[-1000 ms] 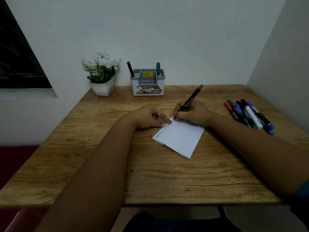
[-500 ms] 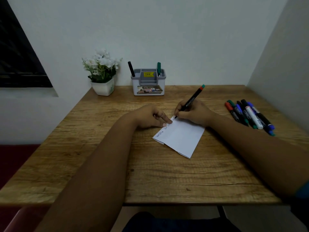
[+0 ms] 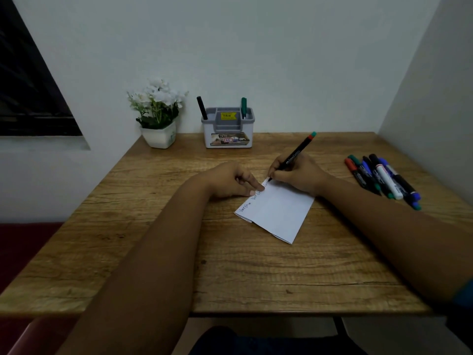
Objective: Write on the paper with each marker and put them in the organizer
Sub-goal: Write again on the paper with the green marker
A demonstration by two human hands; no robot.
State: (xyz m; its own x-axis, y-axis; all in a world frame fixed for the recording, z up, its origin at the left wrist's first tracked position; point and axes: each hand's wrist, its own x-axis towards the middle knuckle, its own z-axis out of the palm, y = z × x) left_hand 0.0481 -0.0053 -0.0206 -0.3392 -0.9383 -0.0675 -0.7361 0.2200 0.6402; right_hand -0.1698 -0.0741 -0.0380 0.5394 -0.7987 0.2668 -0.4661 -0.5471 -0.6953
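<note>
A folded white paper [image 3: 277, 212] lies mid-table with handwriting along its left edge. My right hand [image 3: 298, 174] grips a black marker [image 3: 297, 153] with a red and green end, its tip touching the paper's top corner. My left hand [image 3: 231, 181] presses the paper's upper left edge with its fingertips. A grey and white organizer [image 3: 227, 134] stands at the back, holding a black marker [image 3: 201, 107] on the left and a green marker [image 3: 243, 106] on the right. Several loose markers [image 3: 381, 179] lie in a row at the right.
A white pot of white flowers [image 3: 158, 112] stands left of the organizer. Walls close in the table at the back and right. The wooden table [image 3: 243, 272] has its front edge near my body.
The marker tip has crept a little further along the paper's top edge, adding more letters. My left hand stays pressed on the paper.
</note>
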